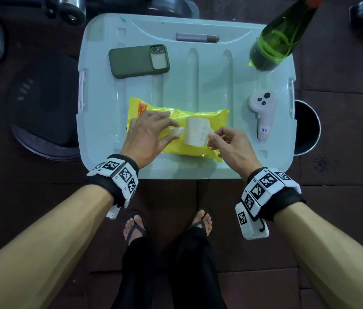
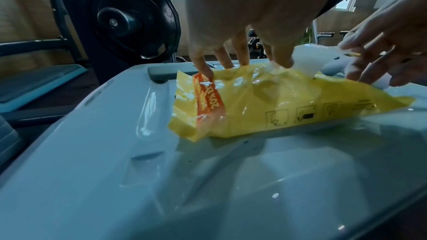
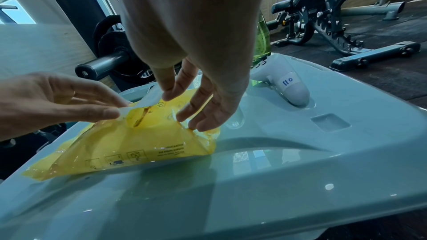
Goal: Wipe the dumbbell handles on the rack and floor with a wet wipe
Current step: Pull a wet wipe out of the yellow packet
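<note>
A yellow wet wipe pack (image 1: 198, 114) lies on a pale lid (image 1: 176, 85). Its white flap (image 1: 196, 132) is peeled up. My right hand (image 1: 211, 139) pinches the flap's edge between thumb and forefinger, and its other fingers (image 3: 196, 121) touch the pack (image 3: 129, 141). My left hand (image 1: 173, 131) rests on the pack's left half and pinches the tip of a white wipe (image 1: 177, 131) at the opening. The left wrist view shows that wipe (image 2: 276, 67) poking out of the pack (image 2: 277, 107) beside the raised flap (image 2: 307, 59). I can make out no dumbbell handle.
On the lid also lie a green phone (image 1: 138, 61), a green bottle (image 1: 276, 45), a white controller (image 1: 263, 112) and a purple pen-like stick (image 1: 197, 37). A black round bin (image 1: 305, 128) stands at the right. A weight plate (image 2: 131, 23) and a bench (image 3: 323, 25) stand behind.
</note>
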Demonstrator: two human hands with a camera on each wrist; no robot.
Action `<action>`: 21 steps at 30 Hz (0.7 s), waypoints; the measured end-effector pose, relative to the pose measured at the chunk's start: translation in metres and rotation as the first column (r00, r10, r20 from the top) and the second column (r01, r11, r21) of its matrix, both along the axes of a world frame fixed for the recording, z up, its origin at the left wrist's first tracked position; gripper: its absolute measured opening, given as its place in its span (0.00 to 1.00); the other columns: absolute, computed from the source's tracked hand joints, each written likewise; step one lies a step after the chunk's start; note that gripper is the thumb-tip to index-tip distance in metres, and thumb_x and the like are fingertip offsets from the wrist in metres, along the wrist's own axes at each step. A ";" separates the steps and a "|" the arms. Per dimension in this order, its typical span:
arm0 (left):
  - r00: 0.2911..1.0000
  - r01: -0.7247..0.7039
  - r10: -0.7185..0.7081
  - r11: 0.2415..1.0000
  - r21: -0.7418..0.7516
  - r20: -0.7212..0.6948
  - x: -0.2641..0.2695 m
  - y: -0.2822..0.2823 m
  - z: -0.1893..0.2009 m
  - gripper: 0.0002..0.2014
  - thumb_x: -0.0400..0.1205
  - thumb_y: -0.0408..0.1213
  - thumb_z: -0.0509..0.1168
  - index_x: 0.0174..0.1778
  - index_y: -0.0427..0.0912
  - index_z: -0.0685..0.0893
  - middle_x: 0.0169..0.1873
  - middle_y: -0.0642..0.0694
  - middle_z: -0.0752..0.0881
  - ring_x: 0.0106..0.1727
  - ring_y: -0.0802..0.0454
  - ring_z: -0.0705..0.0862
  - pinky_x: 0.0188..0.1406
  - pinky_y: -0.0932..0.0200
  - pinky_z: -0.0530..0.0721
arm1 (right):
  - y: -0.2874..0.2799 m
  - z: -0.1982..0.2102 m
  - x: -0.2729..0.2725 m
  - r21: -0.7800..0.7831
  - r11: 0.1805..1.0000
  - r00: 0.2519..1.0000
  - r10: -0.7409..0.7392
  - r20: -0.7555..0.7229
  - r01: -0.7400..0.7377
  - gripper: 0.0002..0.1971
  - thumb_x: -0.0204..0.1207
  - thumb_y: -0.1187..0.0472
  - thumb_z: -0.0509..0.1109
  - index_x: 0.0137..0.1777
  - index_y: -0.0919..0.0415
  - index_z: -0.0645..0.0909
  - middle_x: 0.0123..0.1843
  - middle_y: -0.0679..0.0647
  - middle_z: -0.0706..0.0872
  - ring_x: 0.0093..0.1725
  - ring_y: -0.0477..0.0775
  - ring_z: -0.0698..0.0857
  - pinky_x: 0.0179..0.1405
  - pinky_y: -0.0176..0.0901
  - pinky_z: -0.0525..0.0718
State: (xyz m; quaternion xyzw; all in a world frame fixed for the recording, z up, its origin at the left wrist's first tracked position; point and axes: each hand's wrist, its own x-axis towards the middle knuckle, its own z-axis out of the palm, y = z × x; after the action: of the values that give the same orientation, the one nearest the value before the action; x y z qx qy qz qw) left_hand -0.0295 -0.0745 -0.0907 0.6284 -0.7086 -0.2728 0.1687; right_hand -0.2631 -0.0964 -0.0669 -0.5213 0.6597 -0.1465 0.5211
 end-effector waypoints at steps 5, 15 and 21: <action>0.988 -0.078 0.070 0.995 -0.055 -0.138 -0.006 -0.006 0.004 0.07 0.83 0.46 0.66 0.47 0.48 0.87 0.55 0.50 0.88 0.59 0.46 0.85 0.56 0.37 0.81 | 0.001 0.002 -0.001 0.004 1.000 1.000 0.009 -0.004 -0.009 0.13 0.83 0.53 0.69 0.36 0.53 0.82 0.41 0.59 0.91 0.48 0.63 0.89 0.48 0.58 0.86; 0.980 -0.039 0.067 0.988 0.151 -0.189 -0.006 0.001 0.022 0.16 0.86 0.48 0.64 0.67 0.49 0.75 0.56 0.49 0.84 0.59 0.51 0.83 0.63 0.46 0.80 | 0.003 0.001 0.001 -0.018 1.000 1.000 0.005 -0.023 -0.006 0.14 0.83 0.53 0.69 0.34 0.52 0.80 0.40 0.57 0.91 0.45 0.62 0.89 0.47 0.57 0.87; 0.996 0.019 -0.017 0.999 0.030 -0.085 -0.012 -0.007 0.017 0.07 0.84 0.42 0.69 0.51 0.44 0.89 0.49 0.47 0.85 0.49 0.44 0.84 0.49 0.41 0.82 | 0.005 0.000 0.001 -0.026 1.000 0.999 0.006 -0.039 -0.007 0.13 0.82 0.53 0.69 0.35 0.54 0.81 0.40 0.58 0.91 0.45 0.63 0.89 0.49 0.60 0.86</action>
State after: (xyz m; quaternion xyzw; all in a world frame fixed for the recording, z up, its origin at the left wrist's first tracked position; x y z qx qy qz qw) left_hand -0.0418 -0.0813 -0.0734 0.6125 -0.7022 -0.3115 0.1865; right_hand -0.2619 -0.0916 -0.0669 -0.5330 0.6660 -0.1432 0.5018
